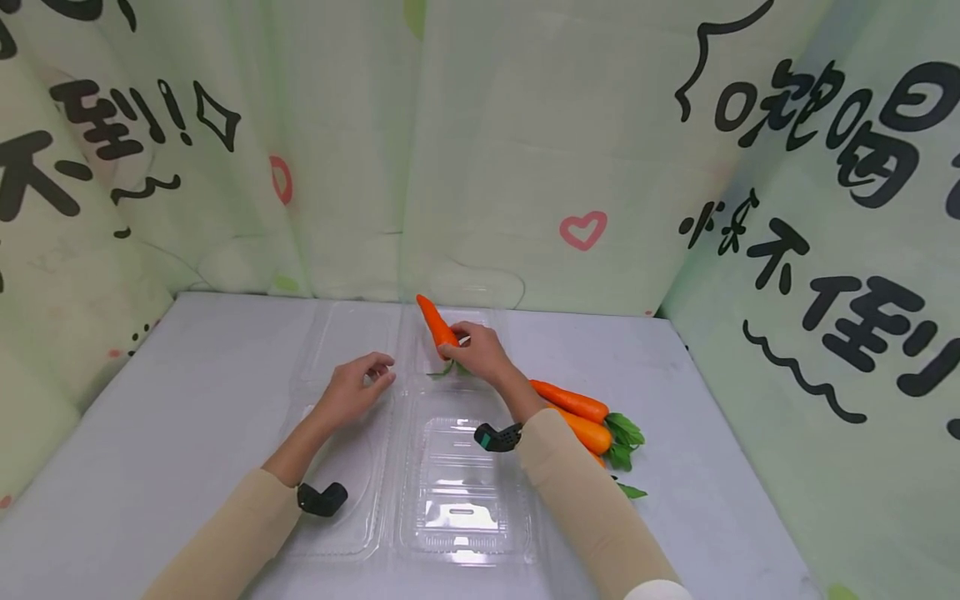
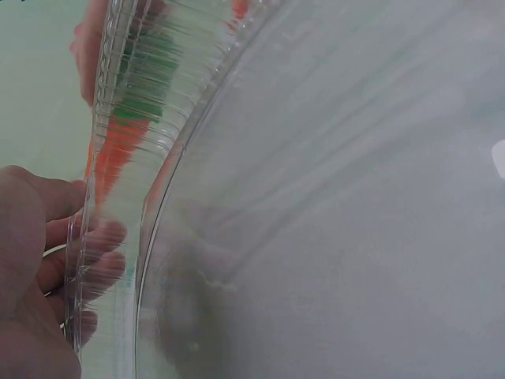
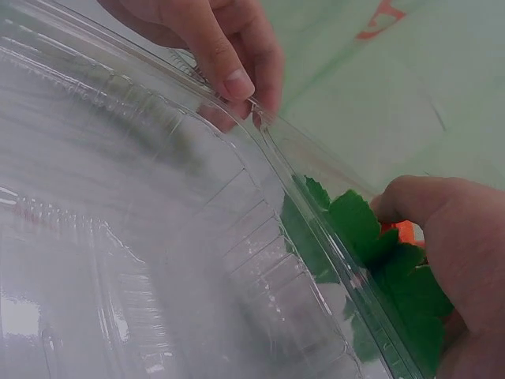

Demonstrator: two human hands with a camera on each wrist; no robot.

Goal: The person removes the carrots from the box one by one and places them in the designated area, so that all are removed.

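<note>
An orange carrot (image 1: 432,323) with green leaves (image 3: 355,225) points its tip toward the back wall. My right hand (image 1: 480,354) grips it near the leafy end, over the far part of a clear plastic clamshell box (image 1: 517,546). To the left, my left hand (image 1: 356,390) hovers around the box's opened half, its fingers loosely bent with a gap to the thumb. In the right wrist view, the left hand's fingertips (image 3: 237,85) appear close to the plastic rim; whether they touch it I cannot tell. Transparent plastic covers part of both wrist views.
Several carrots (image 1: 573,402) with leafy tops (image 1: 622,429) lie right of the box, partly hidden by my right forearm. A white table (image 1: 675,400) carries everything. Pale green curtains (image 1: 495,150) with black writing and hearts hang behind and on both sides.
</note>
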